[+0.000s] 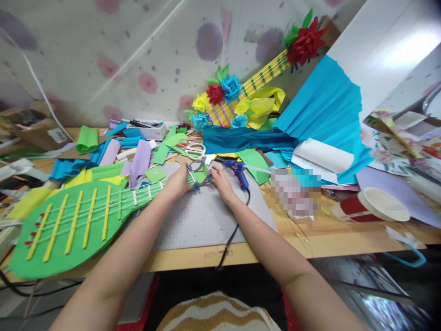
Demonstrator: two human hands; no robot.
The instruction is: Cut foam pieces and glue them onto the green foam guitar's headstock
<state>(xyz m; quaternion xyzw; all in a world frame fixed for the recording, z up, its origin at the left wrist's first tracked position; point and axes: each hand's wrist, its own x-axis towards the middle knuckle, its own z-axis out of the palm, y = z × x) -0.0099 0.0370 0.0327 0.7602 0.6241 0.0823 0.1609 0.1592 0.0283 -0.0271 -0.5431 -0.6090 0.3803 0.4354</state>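
Observation:
A green paper guitar [82,216] with yellow strips and pale strings lies on the left, its neck running towards the middle of the table. My left hand [178,180] is closed around the head end of that neck, where small blue pegs stick out. Opposite it, my right hand [222,183] has its fingers bent in at the tip of the guitar head, against a greyish-purple edge; what they pinch is too small to tell. Just right of this hand lies a blue glue gun [239,174]. White-handled scissors [195,151] rest behind both hands.
A grey cutting mat [206,225] lies under my hands, with the glue gun's black cord [231,241] across it. Behind stands a yellow paper guitar [265,76] with paper flowers. Blue crepe paper [324,110], a paper cup [372,207] and paper scraps [139,161] crowd the table.

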